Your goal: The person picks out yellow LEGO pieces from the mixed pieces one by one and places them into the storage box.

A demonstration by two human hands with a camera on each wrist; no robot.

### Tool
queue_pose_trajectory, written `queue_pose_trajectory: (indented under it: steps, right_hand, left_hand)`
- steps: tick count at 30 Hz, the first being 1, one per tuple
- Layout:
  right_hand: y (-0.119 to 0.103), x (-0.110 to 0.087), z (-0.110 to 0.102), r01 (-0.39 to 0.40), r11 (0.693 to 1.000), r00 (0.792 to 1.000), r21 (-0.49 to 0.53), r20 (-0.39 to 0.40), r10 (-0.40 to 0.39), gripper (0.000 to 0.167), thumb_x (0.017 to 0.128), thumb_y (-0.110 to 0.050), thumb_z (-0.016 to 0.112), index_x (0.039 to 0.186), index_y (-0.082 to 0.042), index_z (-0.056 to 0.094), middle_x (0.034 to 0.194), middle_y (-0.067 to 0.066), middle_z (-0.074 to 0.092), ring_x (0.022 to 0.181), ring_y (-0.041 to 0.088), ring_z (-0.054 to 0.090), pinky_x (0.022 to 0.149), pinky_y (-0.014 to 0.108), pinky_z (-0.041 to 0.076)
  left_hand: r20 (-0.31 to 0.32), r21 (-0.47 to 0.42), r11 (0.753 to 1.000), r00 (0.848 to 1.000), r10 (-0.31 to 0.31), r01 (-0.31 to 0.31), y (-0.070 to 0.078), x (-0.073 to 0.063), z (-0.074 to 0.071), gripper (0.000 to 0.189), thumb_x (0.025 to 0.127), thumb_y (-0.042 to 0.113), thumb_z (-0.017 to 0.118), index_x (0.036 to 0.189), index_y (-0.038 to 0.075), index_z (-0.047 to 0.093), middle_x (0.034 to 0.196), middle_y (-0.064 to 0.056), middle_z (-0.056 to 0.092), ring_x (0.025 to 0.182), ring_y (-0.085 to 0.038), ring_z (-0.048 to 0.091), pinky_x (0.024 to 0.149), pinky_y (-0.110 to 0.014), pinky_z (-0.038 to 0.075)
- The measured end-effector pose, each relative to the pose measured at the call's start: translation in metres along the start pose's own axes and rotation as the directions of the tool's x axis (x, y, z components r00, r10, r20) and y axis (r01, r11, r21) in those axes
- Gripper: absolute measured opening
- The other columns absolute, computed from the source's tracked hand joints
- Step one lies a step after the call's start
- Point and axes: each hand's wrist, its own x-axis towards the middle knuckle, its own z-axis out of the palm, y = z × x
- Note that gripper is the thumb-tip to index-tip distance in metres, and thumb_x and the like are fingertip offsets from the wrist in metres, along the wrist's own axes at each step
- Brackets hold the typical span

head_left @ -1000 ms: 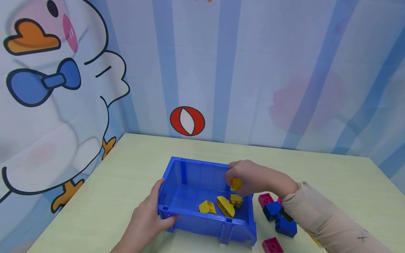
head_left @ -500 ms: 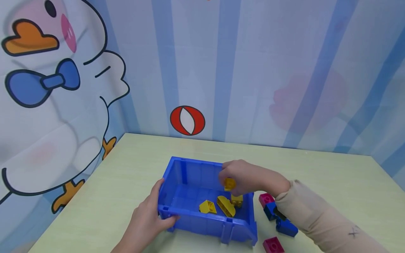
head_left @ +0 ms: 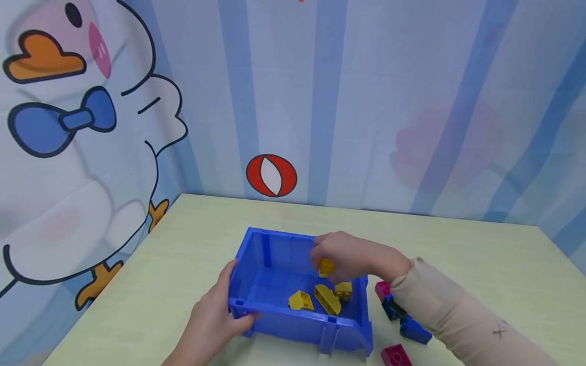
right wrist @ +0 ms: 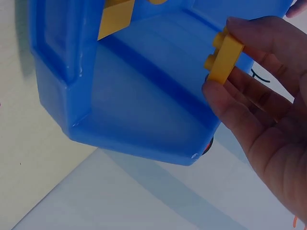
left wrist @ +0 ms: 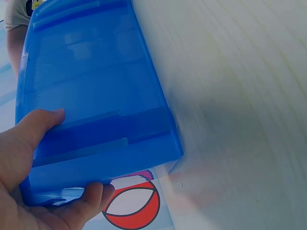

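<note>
A blue plastic bin (head_left: 293, 325) stands on the table. My left hand (head_left: 207, 310) grips its left end, the thumb over the near wall and the fingers at the side. In the left wrist view, the thumb (left wrist: 41, 124) lies on the bin's outer wall. Over the bin's right half, my right hand (head_left: 348, 256) pinches a yellow toy brick (right wrist: 226, 58) by its ends, studs showing in the right wrist view. Below it in the bin lie a yellow sloped brick (head_left: 300, 300), a yellow rounded brick (head_left: 327, 300) and a small yellow studded brick (head_left: 343, 291).
Right of the bin lie a dark pink brick (head_left: 396, 355), another pink brick (head_left: 382, 290), a blue brick (head_left: 415, 331) and a second blue brick (head_left: 390, 308) partly behind the right sleeve (head_left: 435, 300). A printed cloth backdrop (head_left: 284, 101) rises behind the pale table (head_left: 206, 218).
My right hand has moved a little to the left over the bin, carrying the yellow brick. The left hand and the bin stay where they were.
</note>
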Motion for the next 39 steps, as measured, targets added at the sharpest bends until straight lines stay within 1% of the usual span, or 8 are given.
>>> queue_pose_trajectory:
  steps: [10, 17, 25, 29, 39]
  right_hand:
    - [-0.001, 0.008, 0.003, 0.022, 1.0, 1.0, 0.005, 0.007, -0.022, 0.016, 0.075, -0.007, 0.077, 0.086, -0.015, 0.068, 0.083, -0.006, 0.056, 0.079, 0.01, 0.051, 0.068, 0.019, 0.048]
    - [-0.001, 0.016, 0.009, 0.017, 1.0, 1.0, 0.027, 0.022, -0.017, 0.017, 0.075, -0.007, 0.077, 0.087, -0.014, 0.069, 0.082, -0.006, 0.055, 0.078, 0.011, 0.051, 0.067, 0.018, 0.047]
    - [-0.004, 0.022, 0.013, 0.028, 0.999, 0.999, 0.03, 0.027, -0.028, 0.018, 0.074, -0.001, 0.075, 0.088, -0.011, 0.069, 0.083, -0.006, 0.055, 0.078, 0.011, 0.051, 0.066, 0.019, 0.047]
    - [-0.004, 0.026, 0.015, 0.023, 0.999, 0.999, 0.032, 0.034, -0.024, 0.018, 0.074, -0.002, 0.075, 0.087, -0.013, 0.069, 0.083, -0.006, 0.055, 0.078, 0.011, 0.051, 0.067, 0.019, 0.047]
    - [0.0, 0.035, 0.024, 0.022, 0.999, 0.998, 0.042, 0.056, -0.024, 0.016, 0.076, -0.004, 0.075, 0.088, -0.011, 0.069, 0.086, -0.006, 0.056, 0.082, 0.011, 0.052, 0.07, 0.019, 0.047]
  left_hand:
    - [0.001, -0.006, 1.0, 1.0, -0.006, 0.006, 0.001, 0.0, 0.0, 0.104, 0.068, 0.029, 0.084, 0.146, 0.009, 0.018, 0.135, -0.025, 0.044, 0.117, -0.046, 0.048, 0.084, -0.057, 0.048]
    - [0.005, -0.001, 1.0, 1.0, -0.012, 0.012, 0.0, 0.0, 0.0, 0.104, 0.068, 0.029, 0.083, 0.146, 0.009, 0.017, 0.136, -0.025, 0.044, 0.117, -0.045, 0.047, 0.085, -0.057, 0.047]
    - [0.013, -0.005, 1.0, 1.0, -0.019, 0.019, -0.001, -0.001, 0.0, 0.104, 0.069, 0.029, 0.083, 0.147, 0.009, 0.017, 0.135, -0.025, 0.044, 0.117, -0.046, 0.047, 0.086, -0.057, 0.046]
    - [0.012, -0.002, 1.0, 1.0, -0.02, 0.02, -0.001, -0.001, 0.0, 0.104, 0.069, 0.03, 0.083, 0.147, 0.009, 0.017, 0.135, -0.025, 0.045, 0.117, -0.046, 0.047, 0.086, -0.057, 0.046]
    - [0.009, 0.007, 1.0, 1.0, -0.02, 0.019, 0.0, -0.001, 0.0, 0.104, 0.068, 0.03, 0.083, 0.146, 0.009, 0.018, 0.133, -0.025, 0.047, 0.115, -0.045, 0.049, 0.085, -0.057, 0.047]
